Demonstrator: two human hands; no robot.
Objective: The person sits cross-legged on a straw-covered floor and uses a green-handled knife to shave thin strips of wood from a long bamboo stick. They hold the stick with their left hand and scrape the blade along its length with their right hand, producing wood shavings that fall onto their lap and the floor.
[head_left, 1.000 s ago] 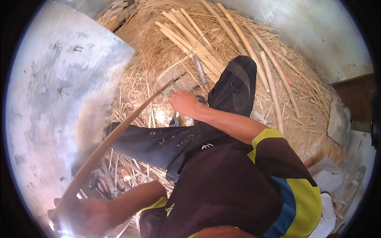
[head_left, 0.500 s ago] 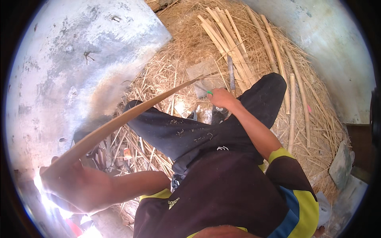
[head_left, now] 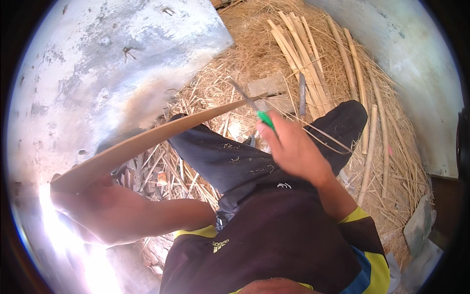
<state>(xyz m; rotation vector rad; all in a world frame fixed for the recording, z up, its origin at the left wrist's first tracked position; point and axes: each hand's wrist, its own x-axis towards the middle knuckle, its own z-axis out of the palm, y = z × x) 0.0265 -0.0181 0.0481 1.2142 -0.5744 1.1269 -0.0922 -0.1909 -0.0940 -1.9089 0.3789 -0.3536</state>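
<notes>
Shaving seems the step in hand: the left hand [head_left: 93, 210]'s fingers grasp the strip [head_left: 166, 134], which slants toward the right hand [head_left: 296, 147], whose fingers clasp the knife [head_left: 258, 111]. Another stroke would call for a steady strip and shallow blade.

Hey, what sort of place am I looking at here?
Probably a small, informal bamboo or wood workshop, judging by the spread of straw-coloured shavings, the pile of split strips, and the green-handled knife in the right hand.
</notes>
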